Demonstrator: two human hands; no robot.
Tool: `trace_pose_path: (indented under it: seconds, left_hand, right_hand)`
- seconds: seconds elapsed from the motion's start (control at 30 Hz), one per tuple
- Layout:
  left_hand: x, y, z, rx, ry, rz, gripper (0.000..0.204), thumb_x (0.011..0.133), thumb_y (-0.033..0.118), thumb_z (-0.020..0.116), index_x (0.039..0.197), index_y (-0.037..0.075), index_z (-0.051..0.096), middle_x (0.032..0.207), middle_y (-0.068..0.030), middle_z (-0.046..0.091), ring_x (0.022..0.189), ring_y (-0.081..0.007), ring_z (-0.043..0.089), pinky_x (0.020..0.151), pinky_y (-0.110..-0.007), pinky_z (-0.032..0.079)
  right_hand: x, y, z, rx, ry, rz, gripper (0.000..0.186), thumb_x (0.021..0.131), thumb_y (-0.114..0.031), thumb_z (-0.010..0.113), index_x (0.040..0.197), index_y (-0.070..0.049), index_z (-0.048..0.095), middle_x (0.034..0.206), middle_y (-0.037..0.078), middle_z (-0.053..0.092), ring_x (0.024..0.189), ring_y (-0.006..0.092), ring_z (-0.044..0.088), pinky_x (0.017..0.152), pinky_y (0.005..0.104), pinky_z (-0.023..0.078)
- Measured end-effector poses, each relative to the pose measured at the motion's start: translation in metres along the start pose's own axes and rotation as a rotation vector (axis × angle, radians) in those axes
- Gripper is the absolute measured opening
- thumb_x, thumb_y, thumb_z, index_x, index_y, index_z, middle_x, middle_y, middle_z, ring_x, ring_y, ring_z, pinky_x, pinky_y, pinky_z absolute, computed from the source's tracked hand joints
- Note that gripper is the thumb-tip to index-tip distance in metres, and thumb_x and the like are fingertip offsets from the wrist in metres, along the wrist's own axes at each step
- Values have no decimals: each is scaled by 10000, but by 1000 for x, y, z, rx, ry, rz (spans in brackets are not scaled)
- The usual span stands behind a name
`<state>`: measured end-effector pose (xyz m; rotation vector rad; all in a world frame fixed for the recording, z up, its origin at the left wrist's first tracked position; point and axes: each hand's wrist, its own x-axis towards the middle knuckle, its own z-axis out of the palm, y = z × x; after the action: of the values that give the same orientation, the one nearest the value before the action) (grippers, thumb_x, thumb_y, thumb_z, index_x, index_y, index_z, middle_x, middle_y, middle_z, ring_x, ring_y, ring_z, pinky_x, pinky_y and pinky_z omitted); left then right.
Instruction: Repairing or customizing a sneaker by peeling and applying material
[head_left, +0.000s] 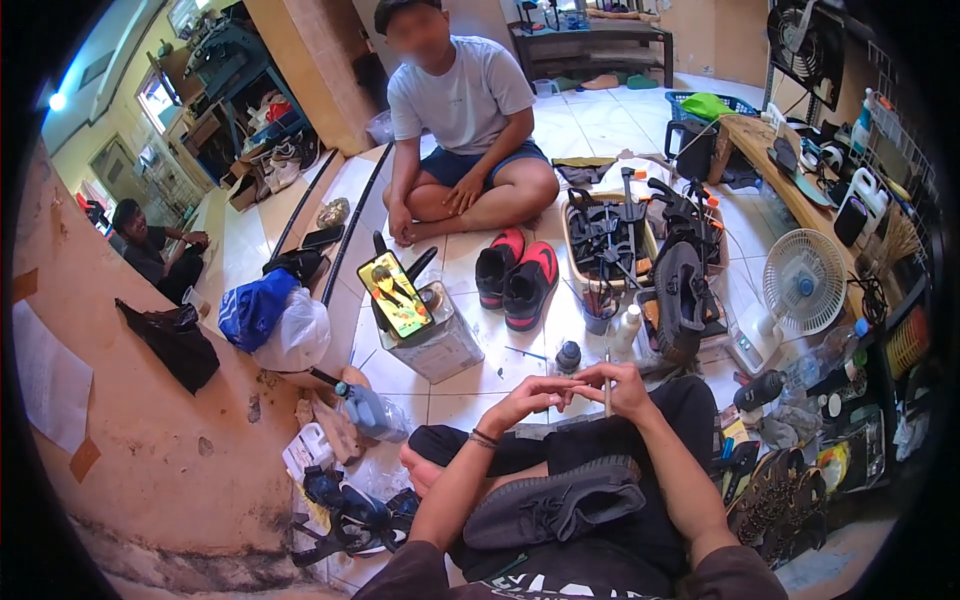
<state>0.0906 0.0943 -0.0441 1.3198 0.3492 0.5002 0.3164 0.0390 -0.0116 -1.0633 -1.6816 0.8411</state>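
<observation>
Over my lap, my left hand (535,398) has its fingers loosely stretched, their tips meeting the fingers of my right hand (620,390). My right hand is closed on a thin pale stick-like tool (607,400), pointing upright; its exact kind is too small to tell. A dark grey knitted shoe (550,505) with laces lies across my lap below both hands. A similar dark shoe (678,300) rests beside a white squeeze bottle (628,328) and a small dark bottle (568,358) ahead of me.
A phone (395,295) stands on a metal can (440,350), by red-black sneakers (520,280). A seated person (460,120) faces me; another (150,255) sits left. Tool baskets (600,230), a fan (805,280) and a wooden bench (760,160) fill the right side.
</observation>
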Motion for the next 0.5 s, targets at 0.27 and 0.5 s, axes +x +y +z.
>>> trace_pose_path:
  seconds: [0.27,0.5]
  left_hand:
    - [-14,24,9,335,18,-52,511,882,171,665,1358,45,529,952,-37,620,874,-123,566,757,-287,463]
    - [-36,65,59,1003,37,-151,723,856,296,652,1442,14,335,949,-162,644,874,-326,610,774,-411,493]
  right_hand:
    - [-3,2,5,-103,-21,19,196,779,-119,787,939,-24,725,746,91,710,664,136,688,610,257,522]
    - [-7,-3,18,-98,-32,10,202,794,-114,769,953,-13,698,801,105,724,732,176,716,671,280,554]
